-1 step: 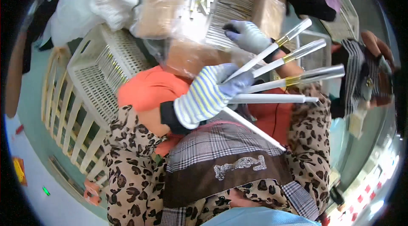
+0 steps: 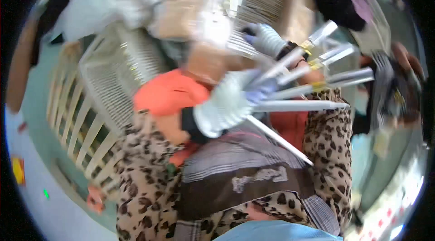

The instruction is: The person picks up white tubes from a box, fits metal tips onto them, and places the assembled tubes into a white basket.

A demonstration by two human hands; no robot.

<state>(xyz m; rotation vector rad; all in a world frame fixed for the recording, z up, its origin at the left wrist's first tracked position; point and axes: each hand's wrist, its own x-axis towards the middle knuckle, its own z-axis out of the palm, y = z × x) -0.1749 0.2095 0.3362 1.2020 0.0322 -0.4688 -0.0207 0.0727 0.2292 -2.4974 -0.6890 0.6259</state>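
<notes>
My left hand (image 2: 231, 100), in a pale striped glove, is closed around several slim white-handled brushes (image 2: 290, 90) fanned out to the right. Some have gold collars and clear caps. One white stick (image 2: 283, 141) slants down from the same hand toward my lap. Over the near side of an open cardboard box (image 2: 206, 62) is my right hand (image 2: 268, 40), gloved with dark fingertips. Its fingers look a little apart, and nothing shows between them. Inside the box lie many thin white sticks (image 2: 260, 3) in a stack. Motion blurs the details.
Left of the box stands a white slotted basket (image 2: 106, 62) holding more gold-collared pieces, with a slatted wooden frame (image 2: 74, 118) beside it. White plastic bags (image 2: 102, 3) are piled at the far left. Another person's striped sleeve (image 2: 383, 77) shows at the right.
The whole view has shifted slightly rightward and blurred. My left hand keeps its hold on the brushes. Against the box, my right hand sits slightly farther left.
</notes>
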